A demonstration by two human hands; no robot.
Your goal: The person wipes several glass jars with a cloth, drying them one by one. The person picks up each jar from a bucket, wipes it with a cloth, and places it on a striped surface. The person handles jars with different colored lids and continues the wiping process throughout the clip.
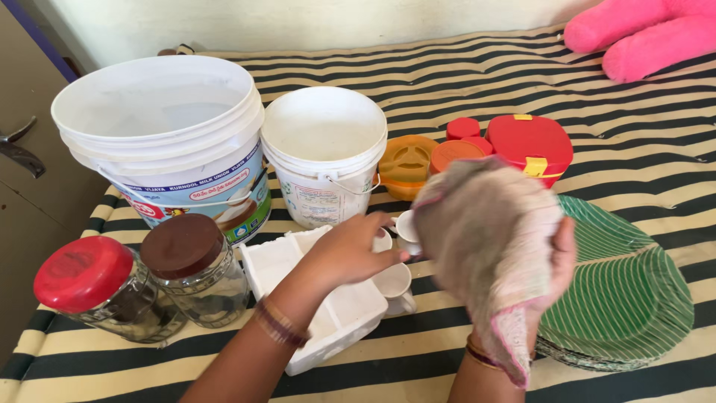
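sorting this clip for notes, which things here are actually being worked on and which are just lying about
In hand:
left hand holding a small white cup
right hand holding a cloth

Lying about:
white tray, second white cup
two white buckets
two glass jars
red and orange containers
stack of green plates
pink soft toy

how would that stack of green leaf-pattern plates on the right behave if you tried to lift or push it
The green plates look thin and disposable, so probably light and a bit bendy. They sit nested on the striped cloth, so a push would likely fan them apart. The right hand, holding a rag, is nearest them.
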